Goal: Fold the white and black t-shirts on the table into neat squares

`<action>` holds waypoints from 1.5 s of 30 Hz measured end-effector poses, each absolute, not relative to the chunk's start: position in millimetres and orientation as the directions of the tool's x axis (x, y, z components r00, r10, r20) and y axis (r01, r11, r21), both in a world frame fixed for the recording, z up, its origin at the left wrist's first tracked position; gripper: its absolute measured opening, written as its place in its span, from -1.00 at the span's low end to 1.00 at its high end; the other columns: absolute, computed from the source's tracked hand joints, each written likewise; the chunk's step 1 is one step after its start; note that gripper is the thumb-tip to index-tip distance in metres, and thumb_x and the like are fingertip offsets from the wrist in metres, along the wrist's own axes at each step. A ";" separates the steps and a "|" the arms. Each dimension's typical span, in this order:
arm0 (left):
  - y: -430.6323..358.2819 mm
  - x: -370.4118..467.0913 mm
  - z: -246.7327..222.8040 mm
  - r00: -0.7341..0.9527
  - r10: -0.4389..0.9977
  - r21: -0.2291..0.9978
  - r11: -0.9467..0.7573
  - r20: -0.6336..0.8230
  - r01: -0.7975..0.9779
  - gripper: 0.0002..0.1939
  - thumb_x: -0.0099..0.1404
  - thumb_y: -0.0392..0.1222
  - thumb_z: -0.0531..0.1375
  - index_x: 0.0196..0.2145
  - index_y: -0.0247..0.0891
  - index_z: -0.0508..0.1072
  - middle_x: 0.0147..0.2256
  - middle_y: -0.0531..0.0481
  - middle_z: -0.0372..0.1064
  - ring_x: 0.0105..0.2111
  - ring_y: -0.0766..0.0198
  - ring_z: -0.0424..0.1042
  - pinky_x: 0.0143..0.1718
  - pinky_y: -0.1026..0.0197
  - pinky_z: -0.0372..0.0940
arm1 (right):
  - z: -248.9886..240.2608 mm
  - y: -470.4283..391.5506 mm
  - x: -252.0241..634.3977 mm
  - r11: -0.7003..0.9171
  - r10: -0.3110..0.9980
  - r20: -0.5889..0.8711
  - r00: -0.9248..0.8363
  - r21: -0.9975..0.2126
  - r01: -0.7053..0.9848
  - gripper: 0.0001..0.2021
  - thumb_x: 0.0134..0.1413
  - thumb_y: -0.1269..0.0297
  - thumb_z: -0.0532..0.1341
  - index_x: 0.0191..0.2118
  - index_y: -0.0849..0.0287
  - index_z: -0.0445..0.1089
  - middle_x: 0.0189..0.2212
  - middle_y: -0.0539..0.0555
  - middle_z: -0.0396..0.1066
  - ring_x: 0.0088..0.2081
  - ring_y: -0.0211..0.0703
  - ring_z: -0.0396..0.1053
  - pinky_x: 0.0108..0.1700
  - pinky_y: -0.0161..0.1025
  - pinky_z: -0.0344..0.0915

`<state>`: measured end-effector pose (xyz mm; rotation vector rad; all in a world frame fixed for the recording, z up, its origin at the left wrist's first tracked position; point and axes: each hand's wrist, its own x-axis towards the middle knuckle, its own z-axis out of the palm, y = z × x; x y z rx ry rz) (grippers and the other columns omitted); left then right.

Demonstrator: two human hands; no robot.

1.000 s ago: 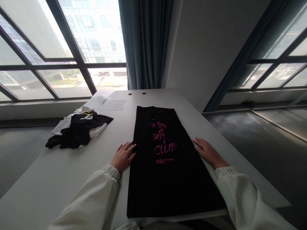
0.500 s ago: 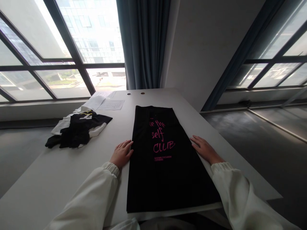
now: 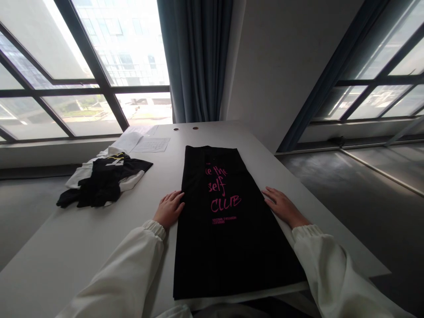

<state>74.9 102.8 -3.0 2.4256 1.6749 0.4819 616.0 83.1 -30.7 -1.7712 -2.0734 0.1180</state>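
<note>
A black T-shirt [image 3: 228,251] lies flat, folded into a long panel, with pink lettering on its upper middle. Its sleeves are out of sight. My left hand [image 3: 168,208] rests at the garment's left edge, fingers stretched out and fingertips touching the cloth. On the opposite side my right hand [image 3: 281,206] lies palm down, its extended fingertips at the right edge. Neither hand grips the fabric.
The white table [image 3: 89,247] carries a rumpled heap of black and white clothes [image 3: 106,179] at the left. Paper sheets [image 3: 150,145] lie behind it, near two cable holes [image 3: 195,128]. A blue curtain [image 3: 198,62] hangs beyond the table's far end.
The view has shifted very slightly. Both hands stay at the T-shirt's side edges, and the cloth keeps its shape.
</note>
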 end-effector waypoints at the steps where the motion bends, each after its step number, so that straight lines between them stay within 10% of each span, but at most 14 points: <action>1: 104.7 75.9 -2.8 0.322 0.931 0.307 -0.362 0.173 0.880 -0.51 0.54 -0.02 0.05 0.36 -0.03 0.36 0.39 -0.06 0.29 0.40 -0.03 0.22 0.42 -0.21 0.11 | -30.7 82.6 615.8 0.188 0.962 0.250 -0.108 -0.324 0.927 -0.48 0.34 0.02 0.07 0.26 0.02 0.51 0.34 0.19 0.38 0.38 0.18 0.29 0.44 0.17 0.22; 13: 105.8 87.5 2.8 0.337 0.911 0.312 -0.401 0.240 0.861 -0.59 0.47 -0.15 0.15 0.23 -0.09 0.46 0.33 -0.12 0.32 0.32 -0.07 0.28 0.33 -0.19 0.21 | -0.4 113.0 582.6 0.248 0.927 0.362 -0.101 -0.385 0.889 -0.63 0.31 0.12 0.12 0.06 0.05 0.59 0.21 0.21 0.46 0.29 0.16 0.37 0.39 0.14 0.27; 20: 81.2 130.4 51.7 0.706 0.701 0.213 -0.708 0.100 0.673 -0.60 0.50 -0.12 0.18 0.24 0.01 0.48 -0.02 -0.05 0.53 -0.01 0.07 0.50 0.05 -0.02 0.35 | 50.4 215.5 475.4 0.501 0.865 0.277 -0.419 -0.417 0.759 -0.69 0.31 0.22 0.22 0.07 0.07 0.61 0.10 0.14 0.58 0.21 0.12 0.45 0.35 0.08 0.29; 32: 43.9 165.7 50.8 0.805 0.591 0.159 -0.790 -0.056 0.592 -0.78 0.52 -0.01 0.15 -0.11 -0.16 0.52 -0.26 -0.01 0.54 -0.24 0.13 0.57 -0.21 0.09 0.38 | 24.3 345.8 350.8 0.152 0.965 -0.053 -0.256 -0.684 0.714 -0.58 0.32 0.22 0.28 0.23 0.19 0.54 0.27 0.20 0.47 0.31 0.06 0.40 0.36 -0.14 0.24; 39: 45.0 158.3 57.4 0.819 0.570 0.200 -0.797 -0.065 0.570 -0.83 0.35 -0.16 0.23 -0.11 -0.17 0.52 -0.23 -0.02 0.53 -0.20 0.10 0.52 -0.17 0.04 0.37 | 18.3 365.0 320.1 0.070 0.992 -0.016 -0.121 -0.741 0.668 -0.59 0.25 0.27 0.30 0.15 0.30 0.57 0.18 0.32 0.53 0.25 0.15 0.46 0.33 -0.04 0.29; 45: 46.9 142.2 62.1 0.843 0.525 0.195 -0.844 0.113 0.500 -0.76 0.30 -0.15 0.24 -0.08 -0.15 0.56 0.19 -0.05 0.43 0.10 0.04 0.41 0.07 -0.03 0.33 | 30.1 361.3 286.2 0.166 0.986 0.127 -0.107 -0.800 0.577 -0.53 0.22 0.34 0.28 0.24 0.26 0.50 0.21 0.27 0.51 0.23 0.04 0.47 0.33 -0.04 0.32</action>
